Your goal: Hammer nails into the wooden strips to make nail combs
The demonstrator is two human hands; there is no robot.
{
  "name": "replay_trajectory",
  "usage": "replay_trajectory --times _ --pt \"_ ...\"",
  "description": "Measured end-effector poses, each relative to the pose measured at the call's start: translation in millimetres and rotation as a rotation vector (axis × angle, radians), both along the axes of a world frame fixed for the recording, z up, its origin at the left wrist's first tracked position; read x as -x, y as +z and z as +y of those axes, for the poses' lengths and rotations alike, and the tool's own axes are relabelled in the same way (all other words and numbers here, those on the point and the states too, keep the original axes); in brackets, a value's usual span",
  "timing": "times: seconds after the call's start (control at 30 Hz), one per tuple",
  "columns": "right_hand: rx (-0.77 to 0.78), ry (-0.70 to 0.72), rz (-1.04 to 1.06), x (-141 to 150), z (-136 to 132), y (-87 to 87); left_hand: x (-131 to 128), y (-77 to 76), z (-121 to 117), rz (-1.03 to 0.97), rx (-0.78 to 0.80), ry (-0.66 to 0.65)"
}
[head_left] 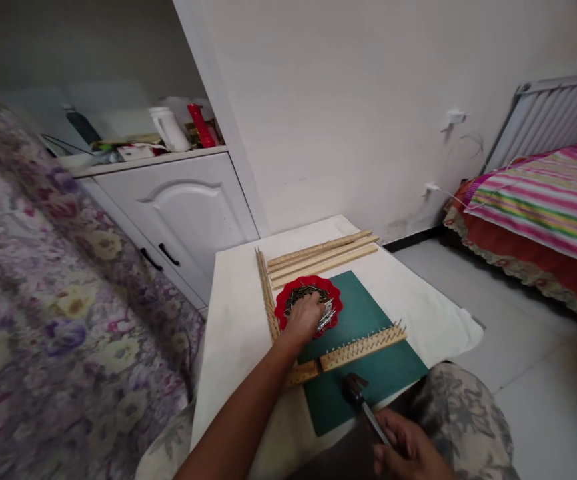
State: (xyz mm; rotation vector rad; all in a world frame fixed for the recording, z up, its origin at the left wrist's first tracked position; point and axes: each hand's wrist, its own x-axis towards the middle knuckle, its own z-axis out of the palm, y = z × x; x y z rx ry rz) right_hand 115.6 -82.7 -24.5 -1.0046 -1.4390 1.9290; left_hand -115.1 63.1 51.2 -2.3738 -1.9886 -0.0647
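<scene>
My left hand (307, 315) reaches down into a red scalloped bowl (337, 289) of loose nails (327, 315), some dark and some silvery. Its fingers are bent together among the nails, and their tips are hidden. In my right hand (402, 443), near the front edge, is a hammer (354, 390) with its claw head above a green mat (363, 300). A wooden strip (363, 348) studded with several upright nails lies across the mat. Its left end meets another piece of wood (304, 372), partly behind my left forearm.
Several wooden strips (324, 259) lie at the back of the white-covered table (235, 320). Another nailed strip (266, 293) runs along the bowl's left side. A floral curtain (93, 293) and a white cabinet (183, 220) stand at left, a bed (548, 193) at right.
</scene>
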Motion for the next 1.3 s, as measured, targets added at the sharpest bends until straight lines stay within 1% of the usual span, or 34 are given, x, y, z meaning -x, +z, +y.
replay_trajectory --times 0.1,0.2,0.3,0.37,0.43,0.5,0.57,0.67,0.77,0.83,0.93,1.1,1.2,1.3 --pt "0.038 0.027 0.032 -1.4 1.0 -5.1 1.1 0.4 2.4 0.027 0.016 -0.012" --pt "0.047 0.021 0.025 -1.0 1.1 -4.7 5.4 5.7 -4.2 0.044 0.023 -0.039" --pt "0.034 -0.011 0.002 0.1 0.3 0.2 10.0 12.0 -18.6 0.054 0.009 -0.038" --pt "0.01 -0.022 0.012 0.1 -0.9 6.3 11.6 14.1 -31.4 0.046 -0.013 -0.012" --pt "-0.024 -0.025 0.016 -0.4 -2.9 15.5 11.1 13.6 -45.7 -0.029 -0.052 0.029" --pt "-0.051 -0.045 -0.009 -1.2 -5.2 27.1 8.3 10.4 -60.5 -0.213 -0.107 0.052" --pt "-0.039 -0.084 -0.034 -1.4 -6.8 39.0 2.9 5.2 -74.9 -0.476 -0.147 0.034" --pt "0.002 -0.142 -0.042 0.1 -6.5 52.2 -9.3 -4.3 -93.9 -0.865 -0.135 0.046" --pt "-0.011 -0.196 -0.031 2.7 -5.2 57.0 -22.7 -12.7 -108.4 -1.139 -0.058 0.125" --pt "-0.02 -0.217 -0.028 4.2 -6.4 56.6 -29.9 -16.2 -115.5 -1.243 -0.026 0.141" --pt "-0.016 -0.222 -0.023 5.2 -12.4 54.2 -36.4 -17.9 -123.6 -1.299 0.001 0.134" --pt "-0.019 -0.205 -0.043 3.9 -24.7 48.8 -35.7 -17.3 -132.7 -1.28 0.009 0.125" --pt "-0.009 -0.211 -0.047 3.3 -29.5 39.8 -29.4 -20.2 -133.5 -1.262 -0.036 0.17" --pt "0.01 -0.228 -0.047 3.2 -33.4 28.2 -23.3 -27.0 -129.7 -1.198 -0.134 0.205"
